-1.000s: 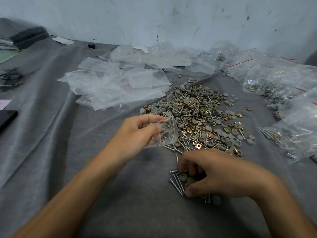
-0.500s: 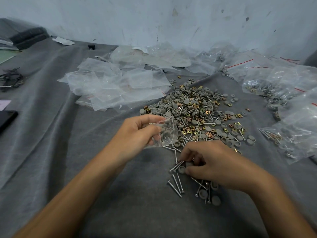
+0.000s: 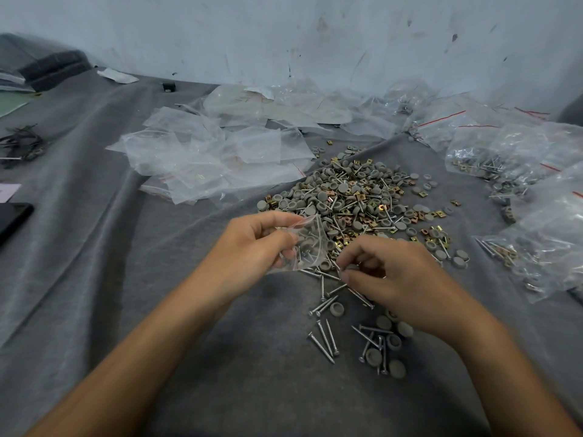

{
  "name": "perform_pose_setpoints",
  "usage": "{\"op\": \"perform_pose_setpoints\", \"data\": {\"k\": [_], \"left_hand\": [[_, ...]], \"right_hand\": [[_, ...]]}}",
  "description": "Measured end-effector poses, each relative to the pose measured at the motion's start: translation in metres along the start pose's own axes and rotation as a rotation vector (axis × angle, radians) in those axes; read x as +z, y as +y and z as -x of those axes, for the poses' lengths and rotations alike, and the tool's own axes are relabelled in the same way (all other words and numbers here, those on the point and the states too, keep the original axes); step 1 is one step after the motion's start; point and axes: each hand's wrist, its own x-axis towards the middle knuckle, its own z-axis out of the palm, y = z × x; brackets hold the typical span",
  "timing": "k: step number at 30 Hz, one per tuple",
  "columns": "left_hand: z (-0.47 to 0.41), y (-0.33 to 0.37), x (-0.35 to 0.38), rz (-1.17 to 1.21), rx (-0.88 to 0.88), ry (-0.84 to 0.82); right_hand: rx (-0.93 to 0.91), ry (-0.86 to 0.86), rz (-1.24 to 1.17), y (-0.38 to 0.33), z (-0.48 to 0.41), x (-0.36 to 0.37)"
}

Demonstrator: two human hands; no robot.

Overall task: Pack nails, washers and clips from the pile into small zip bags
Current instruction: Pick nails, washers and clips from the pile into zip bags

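The left grip (image 3: 252,250) pinches a small zip bag (image 3: 310,244) by its upper edge between thumb and curled fingers. The bag hangs open toward the right grip and already has grey washers and a few nails inside. The right grip (image 3: 400,279) sits just beside the bag's lower corner, palm down and fingers curled. Its thumb and forefinger tips are drawn close together over a nail at the near edge of the pile; whether they actually have hold of it cannot be told.

Directly beyond both grips lies the pile (image 3: 356,197) of grey washers, silver nails and brass-coloured clips (image 3: 359,195), touching the bag's far side. On the near side of the right grip, partly under its wrist, a smaller scatter of nails (image 3: 321,342) and washers (image 3: 397,369) is spread on the grey cloth covering the table (image 3: 126,294).

Beyond the left grip and off to its left is a heap of empty clear bags (image 3: 205,159). To the right of the right grip, filled bags (image 3: 492,156) with red zip lines lie crowded together. Far out to the left are a black phone (image 3: 12,216) and a dark tangle of ties (image 3: 22,145).
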Motion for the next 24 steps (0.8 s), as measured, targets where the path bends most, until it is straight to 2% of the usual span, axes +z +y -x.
{"op": "perform_pose_setpoints", "data": {"k": [4, 15, 18, 24], "left_hand": [[0.0, 0.0, 0.002, -0.03, 0.013, 0.005], [0.001, -0.003, 0.009, -0.163, 0.067, -0.001], [0.001, -0.004, 0.012, -0.205, 0.098, -0.034], [0.0, -0.007, 0.01, -0.229, 0.117, -0.05]], "right_hand": [[-0.015, 0.051, -0.081, -0.003, 0.001, -0.001], [-0.042, 0.098, -0.519, -0.022, -0.001, -0.001], [-0.055, 0.108, -0.536, -0.027, -0.003, 0.008], [-0.065, 0.167, -0.376, -0.027, -0.007, 0.019]]}}
